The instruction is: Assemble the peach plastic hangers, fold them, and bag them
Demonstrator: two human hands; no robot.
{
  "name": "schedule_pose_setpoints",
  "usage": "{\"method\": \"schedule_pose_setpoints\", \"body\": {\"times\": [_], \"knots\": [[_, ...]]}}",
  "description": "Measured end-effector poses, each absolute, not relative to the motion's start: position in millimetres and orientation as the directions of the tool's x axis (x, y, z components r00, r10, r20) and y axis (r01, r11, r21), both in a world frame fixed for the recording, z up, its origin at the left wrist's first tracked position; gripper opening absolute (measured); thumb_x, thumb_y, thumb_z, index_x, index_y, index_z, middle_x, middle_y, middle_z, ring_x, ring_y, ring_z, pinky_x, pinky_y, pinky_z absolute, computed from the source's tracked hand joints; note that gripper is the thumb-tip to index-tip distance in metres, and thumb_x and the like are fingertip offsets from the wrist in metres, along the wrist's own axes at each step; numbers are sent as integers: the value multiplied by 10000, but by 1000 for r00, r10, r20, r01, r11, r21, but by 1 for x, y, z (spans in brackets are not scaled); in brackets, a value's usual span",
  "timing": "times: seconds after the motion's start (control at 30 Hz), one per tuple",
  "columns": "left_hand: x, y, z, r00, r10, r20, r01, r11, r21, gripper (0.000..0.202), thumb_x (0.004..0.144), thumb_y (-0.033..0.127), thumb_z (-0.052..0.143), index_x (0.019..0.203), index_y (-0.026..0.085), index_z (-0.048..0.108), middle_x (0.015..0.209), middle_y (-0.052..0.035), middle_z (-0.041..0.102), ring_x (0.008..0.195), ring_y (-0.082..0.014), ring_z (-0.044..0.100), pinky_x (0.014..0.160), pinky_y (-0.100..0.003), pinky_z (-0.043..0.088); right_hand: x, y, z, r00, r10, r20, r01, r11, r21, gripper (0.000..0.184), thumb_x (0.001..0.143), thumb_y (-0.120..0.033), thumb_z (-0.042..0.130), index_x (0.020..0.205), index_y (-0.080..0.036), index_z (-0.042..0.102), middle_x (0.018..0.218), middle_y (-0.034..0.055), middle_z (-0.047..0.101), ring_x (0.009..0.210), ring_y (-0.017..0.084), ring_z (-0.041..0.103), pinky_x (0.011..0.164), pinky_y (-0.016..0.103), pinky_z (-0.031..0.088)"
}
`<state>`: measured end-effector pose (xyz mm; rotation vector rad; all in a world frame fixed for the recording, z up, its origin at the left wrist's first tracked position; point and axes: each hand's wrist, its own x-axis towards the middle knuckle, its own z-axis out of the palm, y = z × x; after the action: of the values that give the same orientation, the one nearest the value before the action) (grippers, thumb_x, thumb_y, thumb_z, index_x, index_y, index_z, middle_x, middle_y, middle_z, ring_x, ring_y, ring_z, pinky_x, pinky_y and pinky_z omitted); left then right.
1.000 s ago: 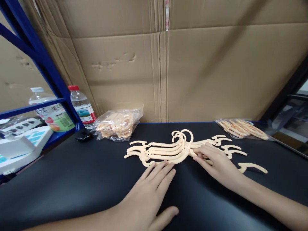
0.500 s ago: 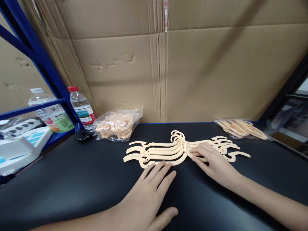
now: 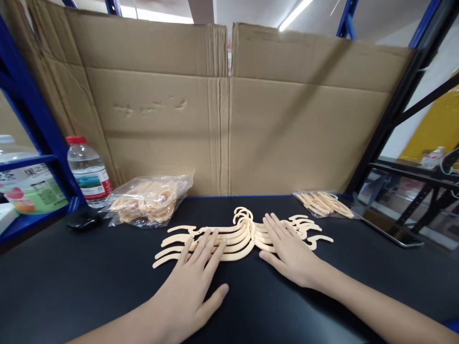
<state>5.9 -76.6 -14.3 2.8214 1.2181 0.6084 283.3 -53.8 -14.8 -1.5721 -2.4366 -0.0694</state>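
Observation:
Several cream clothes hangers (image 3: 234, 255) lie overlapped in a stack on the black tabletop (image 3: 244, 306). Their hooks bunch together at the far middle, and their arms fan out to both sides with curled ends. Across the left arms rests my left hand (image 3: 188, 286), open, fingers stretched and thumb out to the side. My right hand (image 3: 294, 255) lies flat over the right arms, its fingers extended and covering part of them. Neither hand grips a hanger.
Behind stands a cardboard wall (image 3: 161, 134). At back left are a clear bag of cream pieces (image 3: 147, 200), a red-capped bottle (image 3: 89, 172) and a small black object (image 3: 82, 220). At back right lie another bag (image 3: 322, 203) and a flat dark device (image 3: 390, 229).
The camera view has tilted up. My left hand has moved from the near edge onto the hangers' left arms. The right hand's fingers, earlier closed at a hanger near the middle, now lie flat.

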Motion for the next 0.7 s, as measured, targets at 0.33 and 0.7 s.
{"method": "schedule_pose_setpoints", "body": {"times": [0.33, 0.7], "knots": [[9, -23, 1, 619, 780, 90, 780, -624, 42, 751, 889, 651, 267, 1479, 199, 162, 1528, -119, 147, 1412, -339, 101, 1107, -595, 113, 281, -8, -8, -376, 920, 111, 915, 388, -111, 737, 937, -544, 228, 1453, -18, 237, 1511, 189, 217, 1410, 304, 153, 1126, 481, 155], [12, 5, 4, 584, 802, 125, 803, -593, 59, 774, 869, 669, 296, 1467, 182, 234, 1522, -144, 167, 1406, -352, 122, 1091, -627, 91, 282, 28, -6, -418, 894, 164, 893, 437, -106, 739, 921, -556, 261, 1429, -22, 302, 1483, 220, 281, 1391, 340, 205, 1096, 515, 189]]}}
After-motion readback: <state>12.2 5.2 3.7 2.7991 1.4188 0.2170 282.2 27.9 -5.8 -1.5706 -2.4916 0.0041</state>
